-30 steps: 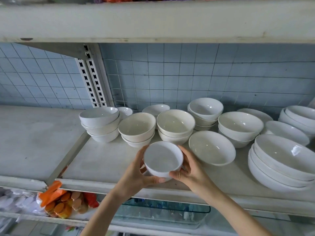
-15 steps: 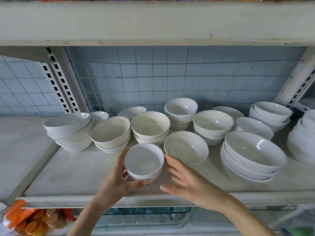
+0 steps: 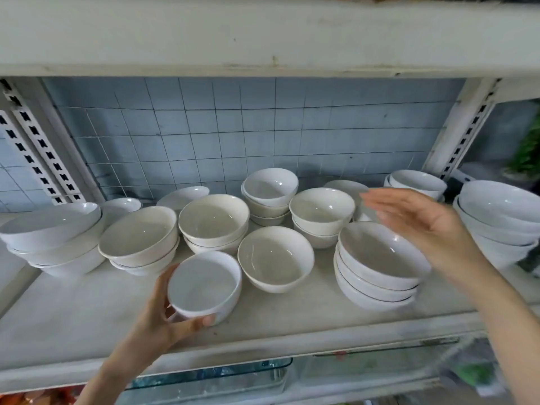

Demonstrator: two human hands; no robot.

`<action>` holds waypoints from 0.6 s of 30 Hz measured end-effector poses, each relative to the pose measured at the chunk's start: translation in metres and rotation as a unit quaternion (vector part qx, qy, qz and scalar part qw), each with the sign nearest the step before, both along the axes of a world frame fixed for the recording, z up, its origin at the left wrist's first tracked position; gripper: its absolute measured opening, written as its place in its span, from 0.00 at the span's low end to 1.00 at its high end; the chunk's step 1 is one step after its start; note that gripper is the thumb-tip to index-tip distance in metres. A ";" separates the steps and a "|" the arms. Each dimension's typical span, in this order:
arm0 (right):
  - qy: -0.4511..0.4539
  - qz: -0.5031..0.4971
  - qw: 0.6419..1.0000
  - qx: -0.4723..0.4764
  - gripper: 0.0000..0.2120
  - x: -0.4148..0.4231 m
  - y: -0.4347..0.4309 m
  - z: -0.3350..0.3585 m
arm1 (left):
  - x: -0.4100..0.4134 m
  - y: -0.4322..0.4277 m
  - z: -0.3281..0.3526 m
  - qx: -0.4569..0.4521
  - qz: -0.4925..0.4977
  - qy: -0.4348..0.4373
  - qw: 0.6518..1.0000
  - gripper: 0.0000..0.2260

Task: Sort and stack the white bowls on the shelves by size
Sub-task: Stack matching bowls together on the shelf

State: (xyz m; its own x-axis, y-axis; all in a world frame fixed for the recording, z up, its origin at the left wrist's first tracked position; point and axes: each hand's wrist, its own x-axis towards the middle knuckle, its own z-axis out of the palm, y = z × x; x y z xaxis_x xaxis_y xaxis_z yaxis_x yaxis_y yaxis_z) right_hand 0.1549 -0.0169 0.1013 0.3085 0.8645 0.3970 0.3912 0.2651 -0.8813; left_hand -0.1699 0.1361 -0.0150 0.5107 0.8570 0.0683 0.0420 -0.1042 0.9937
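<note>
Since 0.5 s ago my right hand [image 3: 423, 226] has let go of the small bowl [image 3: 204, 285] and swung up and to the right. It now hovers over the wide stack [image 3: 377, 264] with fingers straight, palm turned left, holding nothing. Its fingers are blurred, so I cannot tell whether they touch the bowls behind them.

My left hand [image 3: 159, 320] has kept its hold on the small bowl. The thumb curls across the near wall by the base, and the fingers wrap round its left side. That bowl is tipped toward me over the front of the shelf [image 3: 87, 317], just left of the lone bowl [image 3: 276, 258]. Whether its foot rests on the shelf I cannot tell.

Behind the small bowl stand a cream stack [image 3: 140, 238] and, to its right, a deeper stack [image 3: 214, 222]. A left stack [image 3: 52, 238] of 3 wide bowls sits at the far left. Further back are a tall stack [image 3: 270, 191] and, right of it, a pair [image 3: 321, 214] of 2 bowls. An end stack [image 3: 502, 214] stands at the far right, past my right hand.

Blue tiles [image 3: 233, 135] cover the wall behind the shelf, and a glass tub [image 3: 219, 375] shows below it.
</note>
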 end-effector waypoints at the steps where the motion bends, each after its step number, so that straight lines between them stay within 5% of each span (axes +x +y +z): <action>1: -0.014 -0.039 0.999 0.002 0.15 0.012 0.001 -0.003 | 0.000 0.000 0.000 0.006 0.003 0.004 1.000 0.58; 5: -0.107 -0.102 0.986 -0.078 0.21 0.056 0.008 -0.019 | 0.001 0.002 0.001 0.016 0.008 0.018 1.000 0.55; 9: -0.162 -0.114 0.963 -0.181 0.08 0.077 0.029 -0.027 | 0.001 0.002 0.003 0.021 0.010 0.032 0.999 0.52; 18: -0.249 -0.066 0.890 -0.376 0.11 0.096 0.074 -0.021 | 0.003 0.000 0.006 0.010 0.021 0.027 0.999 0.56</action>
